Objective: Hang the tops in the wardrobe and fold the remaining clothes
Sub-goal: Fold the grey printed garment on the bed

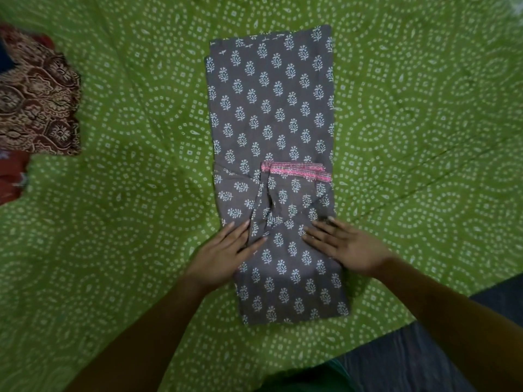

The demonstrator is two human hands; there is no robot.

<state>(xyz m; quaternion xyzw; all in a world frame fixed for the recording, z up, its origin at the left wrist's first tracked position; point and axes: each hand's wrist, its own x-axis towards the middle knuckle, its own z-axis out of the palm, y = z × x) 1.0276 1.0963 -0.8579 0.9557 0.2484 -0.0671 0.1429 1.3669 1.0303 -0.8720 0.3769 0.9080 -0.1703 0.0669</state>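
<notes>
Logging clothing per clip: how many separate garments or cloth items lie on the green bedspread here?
3 visible: the grey printed garment centre, under both hands; a maroon patterned cloth at the left edge; a red piece below it, cropped. More may lie out of frame.

1 grey garment (271,114), 1 bedsheet (127,193), 1 maroon cloth (36,103), 2 hands (226,253).

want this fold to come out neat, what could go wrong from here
The sleeve with the pink trim lies loosely folded across the grey printed garment and could slip out when it is folded over. Both the left hand and right hand press only the near part, so the far end may skew.
</notes>
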